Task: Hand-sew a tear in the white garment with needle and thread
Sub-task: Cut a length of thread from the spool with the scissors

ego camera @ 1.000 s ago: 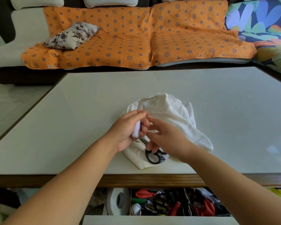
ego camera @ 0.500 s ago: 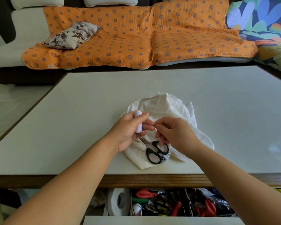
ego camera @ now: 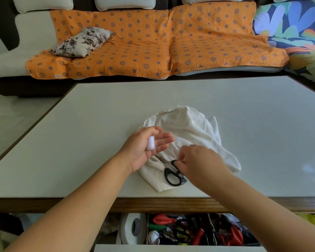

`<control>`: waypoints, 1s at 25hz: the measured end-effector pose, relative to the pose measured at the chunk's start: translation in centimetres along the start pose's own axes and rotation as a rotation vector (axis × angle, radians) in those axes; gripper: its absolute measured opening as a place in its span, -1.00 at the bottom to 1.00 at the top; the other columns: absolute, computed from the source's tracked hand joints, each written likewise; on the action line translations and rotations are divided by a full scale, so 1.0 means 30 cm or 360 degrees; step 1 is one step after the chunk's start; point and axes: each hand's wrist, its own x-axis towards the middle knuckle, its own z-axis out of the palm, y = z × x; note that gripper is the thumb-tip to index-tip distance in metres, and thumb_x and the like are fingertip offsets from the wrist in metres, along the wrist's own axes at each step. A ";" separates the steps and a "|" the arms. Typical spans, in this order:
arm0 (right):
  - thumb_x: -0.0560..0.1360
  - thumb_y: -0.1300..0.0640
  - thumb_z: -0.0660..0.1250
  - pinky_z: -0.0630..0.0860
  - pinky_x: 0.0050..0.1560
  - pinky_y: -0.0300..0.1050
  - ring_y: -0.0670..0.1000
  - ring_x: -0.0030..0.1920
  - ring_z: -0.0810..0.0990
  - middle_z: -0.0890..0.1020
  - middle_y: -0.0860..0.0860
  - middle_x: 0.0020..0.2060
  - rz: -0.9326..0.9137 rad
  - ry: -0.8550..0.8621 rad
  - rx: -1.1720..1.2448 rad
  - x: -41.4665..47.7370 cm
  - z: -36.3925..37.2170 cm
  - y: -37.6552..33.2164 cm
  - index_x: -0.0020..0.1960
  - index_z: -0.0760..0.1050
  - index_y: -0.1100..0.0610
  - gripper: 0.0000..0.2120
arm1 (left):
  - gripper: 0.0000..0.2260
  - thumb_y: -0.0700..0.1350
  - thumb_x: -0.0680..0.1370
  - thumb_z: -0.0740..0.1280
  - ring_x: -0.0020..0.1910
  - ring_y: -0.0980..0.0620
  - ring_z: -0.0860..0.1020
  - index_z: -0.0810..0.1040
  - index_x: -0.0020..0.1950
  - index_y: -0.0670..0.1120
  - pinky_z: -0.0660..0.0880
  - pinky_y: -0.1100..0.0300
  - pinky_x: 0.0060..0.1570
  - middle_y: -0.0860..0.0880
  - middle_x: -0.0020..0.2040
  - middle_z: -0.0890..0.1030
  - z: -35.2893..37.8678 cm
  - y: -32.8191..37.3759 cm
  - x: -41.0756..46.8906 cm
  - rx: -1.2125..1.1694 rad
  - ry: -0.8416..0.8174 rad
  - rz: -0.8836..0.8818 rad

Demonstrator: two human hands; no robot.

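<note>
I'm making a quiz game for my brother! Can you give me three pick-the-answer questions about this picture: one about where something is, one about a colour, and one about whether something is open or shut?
1. Where are the scissors?
A. on the sofa
B. on the white garment
C. on the floor

2. What colour are the scissors' handles?
A. yellow
B. pink
C. black

3. How is the drawer under the table?
A. open
B. shut
C. locked

Answers: B, they lie on the garment's near fold. C, both handle loops are black. A, the things inside it show below the table's edge.
</note>
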 end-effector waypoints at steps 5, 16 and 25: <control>0.57 -0.13 0.25 0.35 -0.07 -0.12 0.07 -0.02 0.54 0.41 0.00 0.03 0.0009 -0.0221 -0.0122 -0.023 0.057 -0.028 0.08 0.45 0.12 -0.69 | -0.89 -0.28 0.61 0.13 -0.07 -0.10 0.70 0.44 -0.02 -0.16 0.62 0.15 -0.09 -0.19 -0.12 0.69 0.005 -0.006 0.003 -0.0065 0.0023 0.0051; 0.49 -0.14 0.36 0.43 -0.33 -0.21 0.02 -0.31 0.60 0.71 0.10 -0.25 0.0303 -0.0599 0.0459 -0.023 -0.081 0.091 -0.04 0.61 0.21 -0.61 | -0.89 -0.28 0.62 0.15 -0.12 -0.08 0.71 0.45 -0.02 -0.15 0.62 0.19 -0.18 -0.15 -0.19 0.69 -0.020 -0.007 0.027 -0.0016 0.0158 0.0171; 0.30 -0.27 0.44 0.41 -0.26 -0.20 -0.07 -0.36 0.53 0.67 -0.02 -0.27 0.0301 -0.0935 0.1297 -0.021 -0.141 0.108 -0.08 0.60 0.17 -0.49 | -0.95 -0.20 0.64 0.22 -0.07 -0.03 0.70 0.45 -0.01 -0.11 0.56 0.14 0.01 -0.11 -0.11 0.70 -0.013 -0.005 0.022 -0.0029 0.0226 0.0255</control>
